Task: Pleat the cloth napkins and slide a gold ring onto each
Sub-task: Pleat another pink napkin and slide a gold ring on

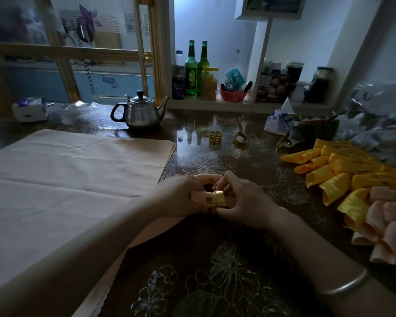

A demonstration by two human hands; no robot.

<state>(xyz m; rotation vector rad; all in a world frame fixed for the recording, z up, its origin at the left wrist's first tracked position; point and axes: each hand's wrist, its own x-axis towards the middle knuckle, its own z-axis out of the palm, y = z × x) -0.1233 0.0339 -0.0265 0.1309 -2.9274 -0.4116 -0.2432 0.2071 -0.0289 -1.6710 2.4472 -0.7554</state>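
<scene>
Near edge: a silver bangle circles the person's right forearm, low over the table, whose dark glossy cover is printed with pale outlined flowers.
Left hand: the left hand has its fingers curled round a pleated pink napkin, gripping it just above the table's middle.
Right hand: the right hand pinches a gold ring between thumb and curled fingertips. The ring touches the napkin between the two hands, and fingers hide how far the cloth runs through it.
Left of table: flat pink cloths lie spread in a stack, with a zigzag edge beside the hands.
Right of table: finished napkins, yellow ones and pink ones, lie rolled in a heap near the right edge.
Beyond the hands: three spare rings stand well apart from the hands, mirrored in the shiny cover.
Far edge: a steel teapot with a black handle stands beside the cloths, and a tissue pack sits at the far left.
Room: the light is dim and bluish. A white shelf against the wall holds two green bottles, a yellow-lidded jar and a red bowl. Gold-framed glass doors with a purple flower print fill the left.
</scene>
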